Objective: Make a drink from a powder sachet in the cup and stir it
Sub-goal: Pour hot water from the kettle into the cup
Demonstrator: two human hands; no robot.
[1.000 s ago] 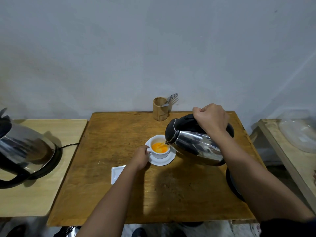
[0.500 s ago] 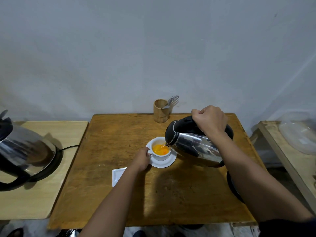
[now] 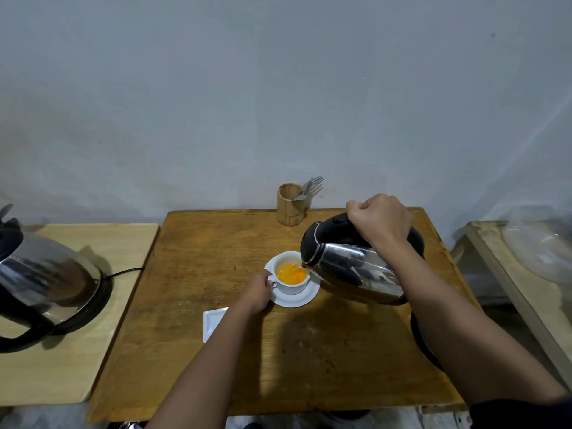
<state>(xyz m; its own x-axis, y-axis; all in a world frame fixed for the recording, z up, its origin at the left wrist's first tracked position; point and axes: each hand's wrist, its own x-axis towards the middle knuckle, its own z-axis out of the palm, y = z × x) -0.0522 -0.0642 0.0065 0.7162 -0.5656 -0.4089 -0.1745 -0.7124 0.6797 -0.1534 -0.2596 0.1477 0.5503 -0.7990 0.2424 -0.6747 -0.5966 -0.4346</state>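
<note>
Right hand [image 3: 379,222] clenched on handle of steel kettle [image 3: 353,272], tilted, spout over cup [image 3: 291,275]. Left hand [image 3: 257,291] pinches cup handle. Cup on saucer [image 3: 305,300], table [image 3: 216,274] centre, orange liquid inside. No readable labels. Wooden holder [image 3: 290,209] far; white tray [image 3: 212,320] near-left; second kettle [image 3: 40,274] far left.

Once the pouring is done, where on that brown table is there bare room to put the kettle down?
The near half of the brown table, between the two forearms, is bare. So is the far left corner, left of the wooden holder. It is crowded mid-table: cup, saucer, left hand, white dish, and the tilted kettle in the right hand.
</note>
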